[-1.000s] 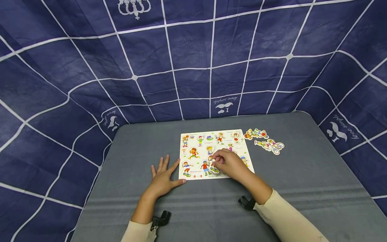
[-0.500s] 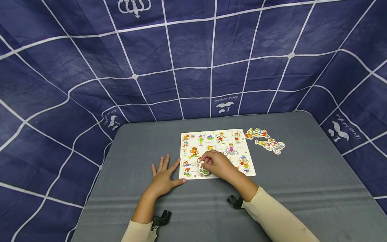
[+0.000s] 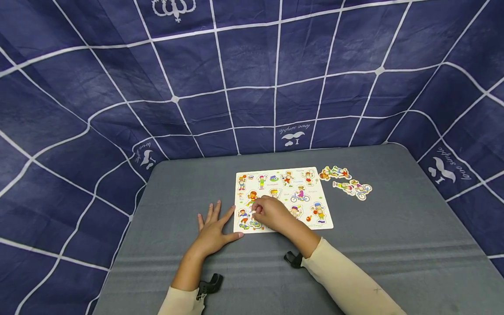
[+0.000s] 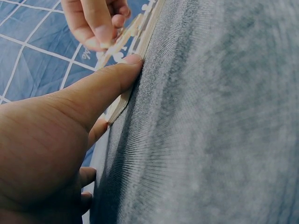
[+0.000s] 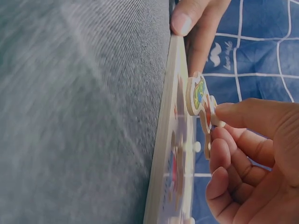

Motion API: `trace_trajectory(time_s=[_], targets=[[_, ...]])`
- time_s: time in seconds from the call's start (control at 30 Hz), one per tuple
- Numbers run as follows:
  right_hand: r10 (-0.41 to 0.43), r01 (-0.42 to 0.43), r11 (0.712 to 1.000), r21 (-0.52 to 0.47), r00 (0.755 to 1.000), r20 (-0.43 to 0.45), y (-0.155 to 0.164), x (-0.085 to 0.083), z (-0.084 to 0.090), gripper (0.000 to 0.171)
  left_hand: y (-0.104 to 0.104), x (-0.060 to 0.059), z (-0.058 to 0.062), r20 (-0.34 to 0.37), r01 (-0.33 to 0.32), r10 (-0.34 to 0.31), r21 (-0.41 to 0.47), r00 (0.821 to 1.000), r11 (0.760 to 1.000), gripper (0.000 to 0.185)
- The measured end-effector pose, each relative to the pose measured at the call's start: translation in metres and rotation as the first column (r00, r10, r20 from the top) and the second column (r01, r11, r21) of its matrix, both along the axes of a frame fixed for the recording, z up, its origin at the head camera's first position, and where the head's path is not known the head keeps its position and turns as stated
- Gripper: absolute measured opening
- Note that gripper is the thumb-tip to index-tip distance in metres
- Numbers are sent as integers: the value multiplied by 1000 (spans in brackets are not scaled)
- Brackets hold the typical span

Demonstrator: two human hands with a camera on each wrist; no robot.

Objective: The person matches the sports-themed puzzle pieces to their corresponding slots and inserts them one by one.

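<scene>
A white puzzle board [image 3: 323, 205] printed with sport figures lies on the grey table [image 3: 393, 236]. My right hand [image 3: 256, 212] hovers over the board's lower-left part. In the right wrist view it [image 5: 218, 117] pinches the peg of a small figure piece [image 5: 198, 95], held just off the board [image 5: 168, 140]. My left hand [image 3: 218, 220] lies flat on the table beside the board, fingers spread. Its thumb [image 4: 117, 77] touches the board's edge [image 4: 122, 101] near the front left corner.
Several loose figure pieces [image 3: 346, 181] lie on the table right of the board. A dark blue cloth with white grid lines [image 3: 252, 78] hangs behind and around the table. Bare grey tabletop stretches in front of and to the right of the board.
My right hand has moved left across the board, from its lower middle to its lower left, carrying the pinched piece. The left hand has stayed in place.
</scene>
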State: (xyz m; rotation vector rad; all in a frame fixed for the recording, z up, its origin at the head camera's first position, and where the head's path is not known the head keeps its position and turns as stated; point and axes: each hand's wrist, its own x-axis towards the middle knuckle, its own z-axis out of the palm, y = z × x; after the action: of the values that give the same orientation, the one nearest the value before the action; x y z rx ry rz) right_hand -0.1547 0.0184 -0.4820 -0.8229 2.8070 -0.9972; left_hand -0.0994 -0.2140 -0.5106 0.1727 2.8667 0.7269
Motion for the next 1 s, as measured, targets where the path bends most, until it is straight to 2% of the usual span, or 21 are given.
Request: trace_trajectory(time_s=[0.23,0.4,0.6,1.0], targets=[[39,-39,999,32,999,21,-13,-5,-2,3,-1,-1,-1,3,2,-2,-1,1000,1000,92],[66,-69,997,37,995,77,-21,-8,-2,3,-1,-1,-2,1,7,-7,-1,1000,1000,93],[67,-75,996,57,989,130,-29,-11,-3,3,-1,-1,-1,-2,11,-11,-2,1000,1000,92],[53,-63,996,59,986,159,-34,-12,-9,4,-1,-1,-1,11,2,-2,13,1000,1000,91]])
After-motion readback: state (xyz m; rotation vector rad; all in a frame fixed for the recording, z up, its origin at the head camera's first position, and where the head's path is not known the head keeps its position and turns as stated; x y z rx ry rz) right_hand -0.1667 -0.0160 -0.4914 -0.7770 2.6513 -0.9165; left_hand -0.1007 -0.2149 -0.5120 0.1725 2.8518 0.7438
